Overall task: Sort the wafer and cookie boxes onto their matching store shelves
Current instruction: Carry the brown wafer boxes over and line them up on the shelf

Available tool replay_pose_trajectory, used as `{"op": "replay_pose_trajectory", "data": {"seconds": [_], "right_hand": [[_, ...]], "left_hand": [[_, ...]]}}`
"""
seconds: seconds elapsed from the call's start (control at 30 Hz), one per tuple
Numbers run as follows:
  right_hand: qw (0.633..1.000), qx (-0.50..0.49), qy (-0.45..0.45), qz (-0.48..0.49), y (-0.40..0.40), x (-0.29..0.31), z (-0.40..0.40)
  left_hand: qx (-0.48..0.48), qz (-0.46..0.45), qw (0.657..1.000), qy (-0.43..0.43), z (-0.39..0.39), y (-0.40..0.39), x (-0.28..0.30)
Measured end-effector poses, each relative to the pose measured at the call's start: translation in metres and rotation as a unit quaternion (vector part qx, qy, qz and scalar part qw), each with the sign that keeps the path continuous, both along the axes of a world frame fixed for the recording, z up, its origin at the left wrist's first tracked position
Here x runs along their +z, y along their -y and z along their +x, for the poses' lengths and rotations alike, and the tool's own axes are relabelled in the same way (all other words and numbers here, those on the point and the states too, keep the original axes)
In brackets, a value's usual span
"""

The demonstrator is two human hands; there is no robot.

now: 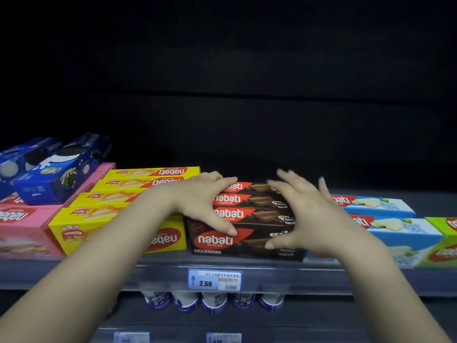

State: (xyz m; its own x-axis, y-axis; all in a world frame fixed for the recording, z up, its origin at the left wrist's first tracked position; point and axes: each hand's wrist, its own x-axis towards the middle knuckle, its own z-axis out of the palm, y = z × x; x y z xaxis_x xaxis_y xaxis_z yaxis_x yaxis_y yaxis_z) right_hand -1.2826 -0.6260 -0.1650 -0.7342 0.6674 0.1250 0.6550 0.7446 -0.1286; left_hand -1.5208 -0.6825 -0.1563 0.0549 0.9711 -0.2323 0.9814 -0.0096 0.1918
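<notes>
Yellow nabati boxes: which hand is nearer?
Left. The left hand rests on the brown nabati boxes right beside the yellow nabati boxes; the right hand is across the brown stack, farther off.

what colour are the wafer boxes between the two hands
Dark brown wafer boxes with a red logo patch, clearest in the head view.

Wafer boxes [247,240] on shelf [321,276]
</notes>
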Motion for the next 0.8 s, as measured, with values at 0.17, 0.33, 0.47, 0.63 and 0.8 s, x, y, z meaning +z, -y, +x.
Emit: {"op": "replay_pose_trajectory", "data": {"seconds": [0.17,0.33,0.47,0.63,0.8], "right_hand": [[0.995,0.026,0.018,-0.095,-0.02,-0.001,-0.012],[0.997,0.051,-0.016,-0.063,-0.025,-0.005,-0.008],[0.996,0.082,0.023,-0.024,-0.02,-0.003,-0.003],[0.996,0.072,-0.017,-0.057,-0.02,-0.007,-0.003],[0.996,0.075,-0.024,-0.029,-0.017,-0.016,-0.001]], "left_hand": [[0.0,0.014,1.0,0.005,-0.002,0.001,-0.004],[0.012,0.061,0.998,0.019,0.003,0.01,-0.005],[-0.018,0.049,0.997,-0.049,0.009,0.016,0.003],[0.001,0.041,0.998,-0.043,0.014,0.021,-0.003],[0.015,0.062,0.998,-0.029,0.015,0.031,-0.02]]}}
